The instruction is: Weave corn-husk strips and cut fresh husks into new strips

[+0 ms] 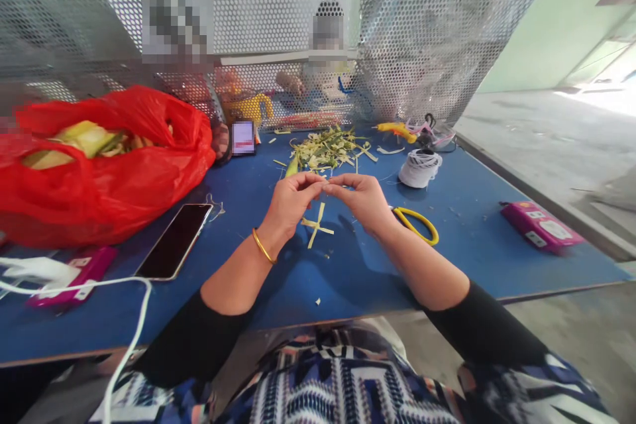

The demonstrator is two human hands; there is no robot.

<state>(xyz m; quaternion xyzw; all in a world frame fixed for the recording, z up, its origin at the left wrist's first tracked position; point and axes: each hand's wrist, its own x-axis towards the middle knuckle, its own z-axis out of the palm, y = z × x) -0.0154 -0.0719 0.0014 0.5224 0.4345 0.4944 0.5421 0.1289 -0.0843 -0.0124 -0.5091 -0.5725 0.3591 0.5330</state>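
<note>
My left hand (292, 204), with a gold bangle on its wrist, and my right hand (364, 202) meet above the middle of the blue table. Thumb and forefinger are pinched on each, and the fingertips touch. What they pinch is too small to make out. Just below the fingertips is a cross of pale yellow-green strips (317, 225); whether it lies on the table or hangs, I cannot tell. A heap of pale green leaf scraps (328, 148) lies beyond my hands. Yellow-handled scissors (420, 225) rest beside my right forearm, their blades hidden.
On the left are a red plastic bag (183, 146), a phone (176, 242), a white cable (144, 308) and a purple pack (94, 271). A white thread spool (420, 169) and another purple pack (540, 225) stand right. Behind rises a perforated metal screen (268, 0), people beyond it.
</note>
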